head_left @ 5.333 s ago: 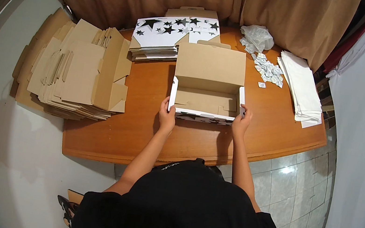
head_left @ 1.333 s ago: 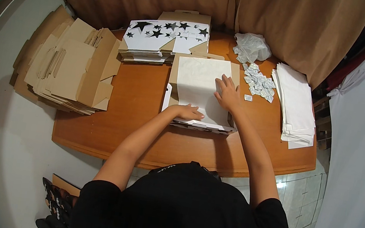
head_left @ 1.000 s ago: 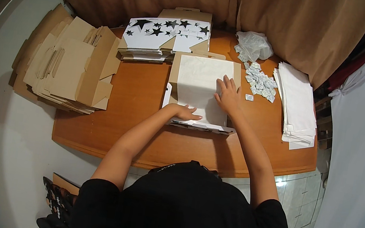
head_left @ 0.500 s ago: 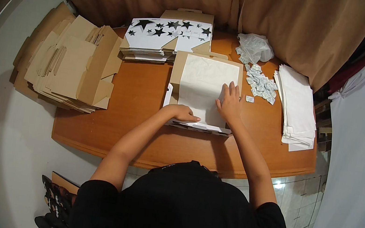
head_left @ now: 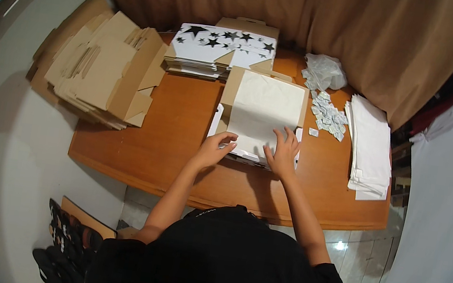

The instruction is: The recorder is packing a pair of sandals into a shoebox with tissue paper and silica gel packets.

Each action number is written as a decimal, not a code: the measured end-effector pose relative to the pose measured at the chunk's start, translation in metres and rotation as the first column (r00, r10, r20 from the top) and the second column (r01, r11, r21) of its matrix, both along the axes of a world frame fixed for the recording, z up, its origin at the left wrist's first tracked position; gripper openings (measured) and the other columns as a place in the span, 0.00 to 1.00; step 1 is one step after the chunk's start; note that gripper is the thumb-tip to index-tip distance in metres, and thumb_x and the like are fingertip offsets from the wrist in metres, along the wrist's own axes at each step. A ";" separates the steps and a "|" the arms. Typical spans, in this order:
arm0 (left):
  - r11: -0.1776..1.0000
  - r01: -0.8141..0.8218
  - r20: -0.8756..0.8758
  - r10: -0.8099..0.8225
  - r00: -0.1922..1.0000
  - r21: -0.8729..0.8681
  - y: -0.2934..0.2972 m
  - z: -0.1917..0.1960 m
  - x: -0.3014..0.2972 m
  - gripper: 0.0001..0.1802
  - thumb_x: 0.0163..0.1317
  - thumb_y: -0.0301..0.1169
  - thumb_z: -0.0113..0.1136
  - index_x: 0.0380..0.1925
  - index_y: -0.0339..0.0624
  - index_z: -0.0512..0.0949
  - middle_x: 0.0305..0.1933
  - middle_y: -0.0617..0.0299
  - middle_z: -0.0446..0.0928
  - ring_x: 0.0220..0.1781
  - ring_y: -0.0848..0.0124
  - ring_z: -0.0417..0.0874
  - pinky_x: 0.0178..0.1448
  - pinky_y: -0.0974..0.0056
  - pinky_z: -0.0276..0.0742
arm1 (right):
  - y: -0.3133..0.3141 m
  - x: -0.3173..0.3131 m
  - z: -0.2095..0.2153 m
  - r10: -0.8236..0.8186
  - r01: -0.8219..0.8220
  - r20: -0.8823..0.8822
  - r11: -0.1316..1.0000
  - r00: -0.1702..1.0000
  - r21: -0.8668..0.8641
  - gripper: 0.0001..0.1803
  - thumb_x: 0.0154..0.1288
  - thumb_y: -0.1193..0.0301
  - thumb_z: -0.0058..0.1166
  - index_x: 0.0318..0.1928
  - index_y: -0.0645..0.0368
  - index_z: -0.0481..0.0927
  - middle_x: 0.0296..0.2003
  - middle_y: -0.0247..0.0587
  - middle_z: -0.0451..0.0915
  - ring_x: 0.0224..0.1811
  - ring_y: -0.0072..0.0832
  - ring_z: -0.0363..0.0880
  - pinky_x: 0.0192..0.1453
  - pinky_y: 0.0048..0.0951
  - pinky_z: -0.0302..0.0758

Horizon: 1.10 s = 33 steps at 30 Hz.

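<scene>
An open cardboard box [head_left: 233, 87] lies on the wooden table [head_left: 175, 134] in front of me, its lid folded back. A white sheet of paper [head_left: 263, 109] is spread inside it and over the lid. My left hand [head_left: 215, 147] presses on the sheet's near left edge at the box's front wall. My right hand [head_left: 283, 151] lies flat, fingers spread, on the sheet's near right part. Neither hand grips anything.
A stack of flat white boxes with black stars [head_left: 216, 52] lies behind the box. Flat brown cardboard blanks [head_left: 103, 67] are piled at the left. At the right lie a stack of white sheets [head_left: 371, 145], small paper packets [head_left: 327, 114] and a crumpled plastic bag [head_left: 323, 71].
The box stood empty with both hands on its front corners; now a white sheet lines it. Over the last second my right hand slid from the sheet's middle toward me.
</scene>
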<state>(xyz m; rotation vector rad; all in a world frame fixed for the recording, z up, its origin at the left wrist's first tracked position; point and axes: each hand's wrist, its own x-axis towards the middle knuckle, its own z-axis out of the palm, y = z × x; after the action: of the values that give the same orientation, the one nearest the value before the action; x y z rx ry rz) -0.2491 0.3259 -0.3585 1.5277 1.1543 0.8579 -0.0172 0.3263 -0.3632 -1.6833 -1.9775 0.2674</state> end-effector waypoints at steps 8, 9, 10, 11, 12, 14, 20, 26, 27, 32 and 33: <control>0.963 -0.246 -0.132 0.259 0.957 0.108 -0.077 0.018 -0.010 0.15 0.58 0.32 0.56 0.43 0.36 0.75 0.45 0.51 0.77 0.50 0.60 0.77 0.55 0.62 0.69 | -0.049 -0.038 0.000 0.351 -0.324 -0.208 0.933 0.913 0.153 0.20 0.52 0.68 0.55 0.49 0.53 0.72 0.55 0.48 0.62 0.61 0.47 0.55 0.65 0.61 0.41; 0.955 -0.272 -0.159 0.289 0.944 0.120 -0.087 0.015 -0.012 0.16 0.58 0.33 0.56 0.43 0.36 0.75 0.46 0.50 0.76 0.51 0.57 0.76 0.56 0.61 0.68 | -0.057 -0.044 0.002 0.389 -0.365 -0.215 0.920 0.896 0.143 0.19 0.52 0.70 0.55 0.47 0.53 0.74 0.55 0.46 0.63 0.60 0.47 0.55 0.65 0.60 0.41; 0.939 -0.324 -0.155 0.340 0.928 0.116 -0.100 0.012 -0.013 0.16 0.58 0.33 0.56 0.43 0.36 0.75 0.46 0.50 0.76 0.51 0.57 0.76 0.56 0.61 0.68 | -0.064 -0.048 0.000 0.430 -0.408 -0.221 0.902 0.876 0.140 0.18 0.52 0.70 0.55 0.46 0.53 0.74 0.54 0.45 0.64 0.60 0.47 0.56 0.65 0.59 0.41; 0.929 -0.353 -0.144 0.367 0.919 0.113 -0.112 0.008 -0.013 0.16 0.59 0.34 0.55 0.45 0.38 0.75 0.47 0.53 0.77 0.49 0.60 0.76 0.53 0.62 0.70 | -0.071 -0.052 -0.001 0.477 -0.455 -0.199 0.878 0.856 0.150 0.18 0.51 0.71 0.55 0.46 0.54 0.74 0.54 0.46 0.65 0.59 0.46 0.57 0.64 0.53 0.45; 0.917 -0.382 -0.133 0.395 0.909 0.110 -0.126 0.005 -0.013 0.16 0.60 0.35 0.55 0.47 0.40 0.74 0.47 0.57 0.77 0.48 0.64 0.76 0.50 0.64 0.71 | -0.077 -0.055 -0.001 0.525 -0.502 -0.177 0.850 0.833 0.159 0.18 0.51 0.72 0.55 0.45 0.55 0.74 0.53 0.46 0.65 0.58 0.45 0.58 0.63 0.47 0.50; 0.870 -0.486 -0.153 0.493 0.856 0.087 -0.158 -0.001 -0.010 0.17 0.60 0.35 0.55 0.48 0.39 0.74 0.48 0.55 0.76 0.49 0.63 0.76 0.52 0.63 0.71 | -0.090 -0.060 -0.007 0.603 -0.585 -0.198 0.798 0.773 0.146 0.17 0.51 0.72 0.55 0.45 0.55 0.75 0.52 0.46 0.66 0.57 0.45 0.58 0.62 0.46 0.51; 0.767 -0.579 -0.306 0.501 0.810 -0.276 -0.268 -0.021 -0.021 0.28 0.58 0.45 0.56 0.54 0.39 0.69 0.53 0.45 0.72 0.57 0.56 0.72 0.59 0.58 0.67 | -0.132 -0.090 -0.026 0.790 -0.799 -0.221 0.598 0.572 0.069 0.13 0.53 0.74 0.54 0.41 0.58 0.77 0.43 0.46 0.72 0.47 0.41 0.66 0.54 0.38 0.62; 0.470 -0.850 -0.516 0.680 0.521 -0.238 -0.383 -0.018 -0.047 0.37 0.54 0.52 0.55 0.56 0.34 0.66 0.54 0.41 0.71 0.57 0.52 0.72 0.58 0.57 0.67 | -0.174 -0.140 -0.030 0.842 -0.976 -0.531 -0.021 0.099 -0.215 0.12 0.56 0.74 0.53 0.42 0.62 0.76 0.37 0.48 0.75 0.39 0.39 0.76 0.43 0.32 0.72; 0.388 -0.882 -0.493 0.731 0.472 -0.268 -0.402 -0.015 -0.052 0.37 0.54 0.52 0.56 0.56 0.34 0.66 0.54 0.40 0.71 0.57 0.51 0.72 0.58 0.57 0.68 | -0.182 -0.152 -0.025 0.848 -0.971 -0.524 -0.054 0.079 -0.233 0.12 0.56 0.75 0.52 0.42 0.63 0.75 0.37 0.47 0.75 0.39 0.37 0.76 0.44 0.31 0.72; 0.159 -0.953 -0.505 0.819 0.273 -0.257 -0.492 -0.013 -0.076 0.38 0.54 0.52 0.56 0.56 0.32 0.66 0.53 0.40 0.71 0.55 0.51 0.74 0.57 0.58 0.68 | -0.229 -0.222 -0.017 0.858 -0.966 -0.513 -0.152 -0.024 -0.210 0.12 0.57 0.75 0.52 0.42 0.64 0.75 0.39 0.48 0.75 0.40 0.38 0.77 0.44 0.32 0.72; 0.138 -0.958 -0.509 0.823 0.253 -0.253 -0.507 -0.018 -0.083 0.38 0.54 0.52 0.56 0.56 0.32 0.66 0.53 0.40 0.71 0.55 0.51 0.74 0.57 0.58 0.68 | -0.240 -0.238 -0.015 0.852 -0.967 -0.523 -0.152 -0.022 -0.207 0.12 0.57 0.75 0.52 0.42 0.64 0.75 0.39 0.48 0.75 0.40 0.37 0.77 0.44 0.32 0.72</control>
<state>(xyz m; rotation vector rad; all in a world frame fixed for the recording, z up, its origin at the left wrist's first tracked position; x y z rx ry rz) -0.3324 -0.1811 -0.3764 0.2529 2.4003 0.9546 -0.2548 0.0861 -0.3785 0.1725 -2.6815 1.6138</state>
